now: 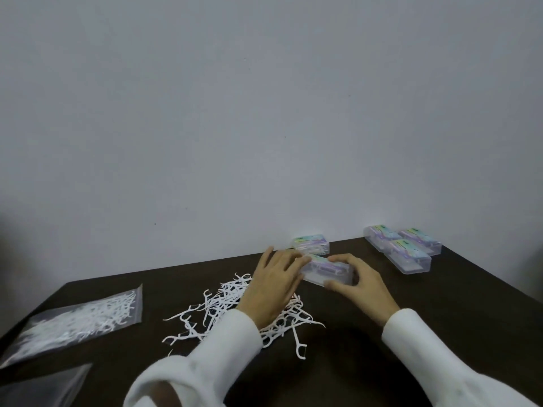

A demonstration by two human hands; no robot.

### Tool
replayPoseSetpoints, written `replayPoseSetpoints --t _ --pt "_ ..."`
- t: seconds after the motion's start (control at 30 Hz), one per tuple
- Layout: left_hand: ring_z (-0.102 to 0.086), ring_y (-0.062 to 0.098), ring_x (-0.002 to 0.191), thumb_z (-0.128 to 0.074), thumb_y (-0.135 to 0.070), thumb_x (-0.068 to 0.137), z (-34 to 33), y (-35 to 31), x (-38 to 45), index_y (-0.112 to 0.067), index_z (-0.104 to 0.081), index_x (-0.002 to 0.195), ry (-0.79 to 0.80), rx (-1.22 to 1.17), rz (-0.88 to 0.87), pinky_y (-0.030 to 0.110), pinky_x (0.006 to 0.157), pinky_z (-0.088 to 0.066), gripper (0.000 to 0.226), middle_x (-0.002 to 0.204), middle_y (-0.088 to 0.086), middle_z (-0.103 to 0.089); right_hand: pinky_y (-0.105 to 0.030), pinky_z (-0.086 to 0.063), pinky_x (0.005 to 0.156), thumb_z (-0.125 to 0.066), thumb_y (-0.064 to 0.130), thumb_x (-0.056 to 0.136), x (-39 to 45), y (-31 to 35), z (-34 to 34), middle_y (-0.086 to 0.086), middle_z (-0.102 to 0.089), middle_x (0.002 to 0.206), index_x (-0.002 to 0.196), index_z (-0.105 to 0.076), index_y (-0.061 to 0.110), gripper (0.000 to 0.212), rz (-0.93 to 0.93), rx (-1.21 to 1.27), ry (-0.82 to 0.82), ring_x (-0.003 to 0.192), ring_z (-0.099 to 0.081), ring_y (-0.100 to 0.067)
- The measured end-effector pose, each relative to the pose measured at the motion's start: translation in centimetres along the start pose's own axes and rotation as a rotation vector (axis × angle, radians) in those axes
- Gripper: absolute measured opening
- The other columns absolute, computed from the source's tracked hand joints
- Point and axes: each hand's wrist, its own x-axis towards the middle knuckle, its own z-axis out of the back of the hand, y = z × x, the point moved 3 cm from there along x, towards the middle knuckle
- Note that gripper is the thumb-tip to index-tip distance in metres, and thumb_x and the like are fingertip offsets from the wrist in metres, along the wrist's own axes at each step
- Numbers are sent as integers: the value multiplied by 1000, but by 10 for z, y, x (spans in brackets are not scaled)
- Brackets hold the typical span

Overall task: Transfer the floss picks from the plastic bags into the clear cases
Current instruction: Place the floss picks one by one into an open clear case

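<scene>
Holding a clear case (327, 273) between both hands, the person appears to be at the open-the-case step, ahead of loading picks.

Left hand (276, 284): back up, fingers fairly straight and slightly spread, fingertips touching the case's left end. The wrist and sleeve (205, 359) pass over the loose picks (223, 306). Right hand (363, 282): fingers curled over the case's far edge, thumb against its near edge, so it grips the case. Whether the lid is latched or partly lifted cannot be told.

Position: the case sits near the table's (440, 318) far edge, roughly mid-width, just beyond the pile of picks heaped at the centre. A second case (311, 245) lies just behind it at the far edge. Three more cases (404, 248) cluster toward the far right corner; they look shut and seem to hold picks, though that is not certain.

A bag (76, 321) with picks inside lies near the left edge. Another bag (44, 389), apparently empty, lies at the near left corner.

Judgement: next move calls for the right hand to steady the body while the left pries the lid, then gathering picks aligned, since they are tangled.
</scene>
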Motion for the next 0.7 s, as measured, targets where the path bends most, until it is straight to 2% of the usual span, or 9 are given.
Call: replayPoseSetpoints --t 0.1,0.2,0.27,0.4,0.7 --pt "-57 13 100 -39 -33 93 15 4 -11 -19 -60 117 -139 104 -140 34 99 -38 35 108 -2 -64 -7 -44 67 -73 19 77 -10 12 -6 10 -56 109 114 -55 23 41 30 47 107 99 -54 0" --pt "-63 16 88 -34 -33 98 27 1 -19 -14 -64 111 -190 197 -255 28 88 -38 37 100 1 -68 -6 -45 71 -74 19 76 -15 23 -12 13 -57 108 111 -56 25 40 63 58 154 101 -55 0" --pt "-64 16 83 -24 -30 103 34 1 -26 -12 -57 113 -193 251 -301 27 83 -40 39 97 3 -69 -7 -45 73 -74 19 76 -18 28 -17 11 -58 110 112 -56 24 40 75 54 166 103 -55 -1" --pt "-64 16 78 -22 -22 104 48 2 -38 -8 -49 112 -205 328 -340 27 73 -50 31 93 4 -69 -13 -48 78 -75 21 75 -21 34 -28 7 -61 112 111 -57 25 40 84 73 192 104 -58 -5" --pt "-63 18 76 -38 -15 96 44 6 -51 -4 -49 108 -223 467 -328 29 74 -52 20 88 5 -67 -22 -51 87 -74 24 75 -24 38 -44 4 -58 115 114 -52 25 45 67 101 216 108 -57 -11"
